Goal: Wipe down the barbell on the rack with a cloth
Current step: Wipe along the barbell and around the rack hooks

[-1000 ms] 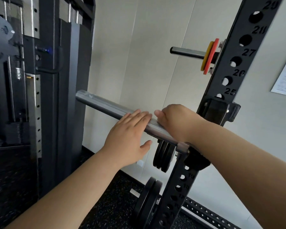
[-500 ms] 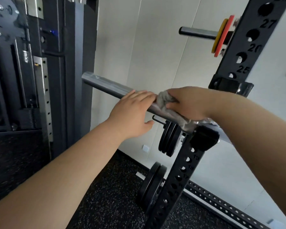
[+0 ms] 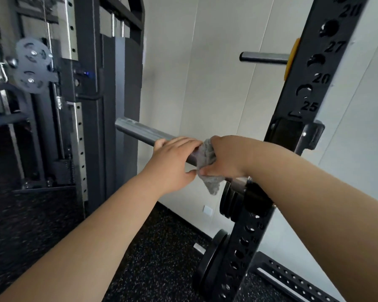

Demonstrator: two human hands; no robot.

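Note:
The steel barbell (image 3: 140, 132) lies across the black rack upright (image 3: 301, 110), its bare sleeve end sticking out to the left. My right hand (image 3: 225, 158) wraps a grey cloth (image 3: 207, 168) around the bar just left of the rack hook; a corner of the cloth hangs below the bar. My left hand (image 3: 172, 162) rests over the bar right beside the cloth, fingers laid across the top and thumb underneath. The bar's section under both hands is hidden.
A cable machine with a pulley (image 3: 34, 65) and weight stack stands at the left. Black plates (image 3: 229, 201) hang on the rack's pegs, another plate (image 3: 212, 258) lower down. An upper peg (image 3: 264, 57) carries a yellow plate. Speckled rubber floor (image 3: 157, 247) lies below.
The grey cloth, hidden under my right hand a second ago, now shows bunched around the bar with a corner hanging down. My left hand stays on the bar. The view has shifted.

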